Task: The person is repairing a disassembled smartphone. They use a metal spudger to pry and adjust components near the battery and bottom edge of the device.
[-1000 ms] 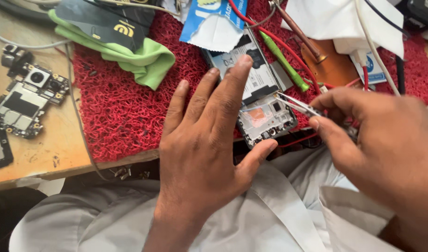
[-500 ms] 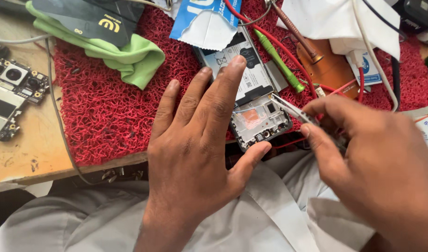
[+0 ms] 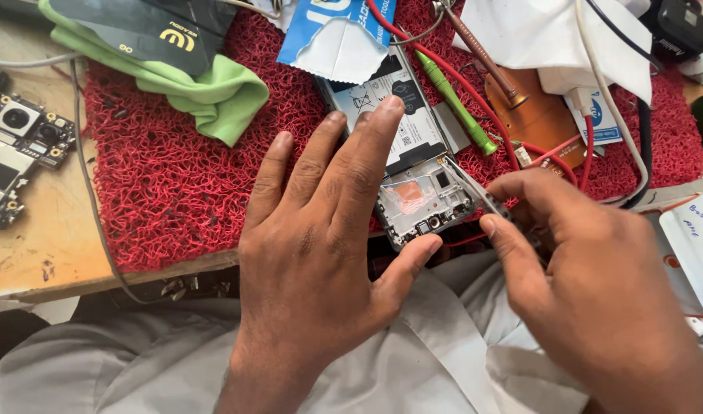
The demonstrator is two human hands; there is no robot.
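An opened phone (image 3: pixel 412 146) with its back cover off lies on a red mesh mat (image 3: pixel 167 192), battery and board exposed. My left hand (image 3: pixel 321 245) rests flat on it, fingers spread over the battery and thumb pressed against the phone's near edge. My right hand (image 3: pixel 589 284) pinches metal tweezers (image 3: pixel 470 188) between thumb and forefinger. The tweezer tips touch the upper right of the circuit board (image 3: pixel 424 201).
A green cloth (image 3: pixel 213 92) under a dark phone cover lies at the back left. A loose circuit board (image 3: pixel 18 146) sits on the wooden bench at left. A green screwdriver (image 3: pixel 455 103), red wires (image 3: pixel 550 149), a copper-coloured dish (image 3: pixel 535 107) and white tissue (image 3: pixel 535 31) crowd the back right.
The view has shifted slightly. My right hand has brought the tweezer tips a little further onto the phone's board. My left hand keeps its hold.
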